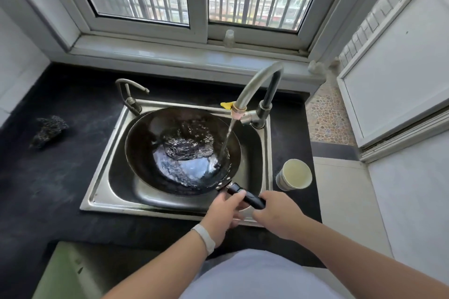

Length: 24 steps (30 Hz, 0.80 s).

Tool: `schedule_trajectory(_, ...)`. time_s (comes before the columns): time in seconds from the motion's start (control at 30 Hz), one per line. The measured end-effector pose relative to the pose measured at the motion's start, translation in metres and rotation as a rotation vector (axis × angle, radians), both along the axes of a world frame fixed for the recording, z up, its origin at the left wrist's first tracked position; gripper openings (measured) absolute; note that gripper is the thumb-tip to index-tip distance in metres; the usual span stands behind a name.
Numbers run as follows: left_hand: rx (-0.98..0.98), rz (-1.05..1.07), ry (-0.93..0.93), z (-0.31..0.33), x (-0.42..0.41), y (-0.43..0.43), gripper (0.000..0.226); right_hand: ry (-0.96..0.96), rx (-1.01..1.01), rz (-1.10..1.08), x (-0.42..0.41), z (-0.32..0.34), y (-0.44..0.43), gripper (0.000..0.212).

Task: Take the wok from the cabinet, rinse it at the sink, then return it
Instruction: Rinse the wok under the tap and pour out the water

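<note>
Wok (170,148) sits in the sink (102,177), tilted, bowl under the running tap (255,85); water pools and churns inside. Handle (245,195) points toward the person. Left hand (224,211): fingers wrapped under the handle near the bowl, thumb on top. Right hand (279,213): fingers closed round the handle's outer end. Paper cup (294,175) on the table just right of the sink; dark scrubber (49,130) well left.
</note>
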<state>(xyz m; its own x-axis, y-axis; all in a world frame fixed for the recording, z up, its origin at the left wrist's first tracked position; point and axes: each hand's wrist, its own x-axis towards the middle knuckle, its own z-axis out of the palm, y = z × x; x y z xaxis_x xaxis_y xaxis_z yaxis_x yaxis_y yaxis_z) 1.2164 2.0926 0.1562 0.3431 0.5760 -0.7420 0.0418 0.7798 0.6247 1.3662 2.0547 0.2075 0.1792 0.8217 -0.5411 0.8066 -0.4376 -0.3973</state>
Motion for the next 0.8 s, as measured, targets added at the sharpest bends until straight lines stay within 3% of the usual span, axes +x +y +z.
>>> schedule_trajectory(0.13,-0.042,0.194,-0.12,0.006,0.014,0.0,0.01,0.052,0.021,0.001,0.008,0.001,0.001,0.023)
schedule_trajectory(0.3,-0.02,0.239,-0.136,0.014,0.022,-0.003,0.011,0.115,0.056,0.023,0.018,0.006,0.003,0.039)
schedule_trajectory(0.53,-0.012,0.296,-0.181,0.026,0.029,-0.005,0.006,0.152,0.028,0.073,0.03,0.008,0.008,0.016)
schedule_trajectory(0.8,0.014,0.309,-0.104,0.028,0.036,-0.008,0.006,0.205,-0.026,0.066,0.037,0.01,0.014,0.013)
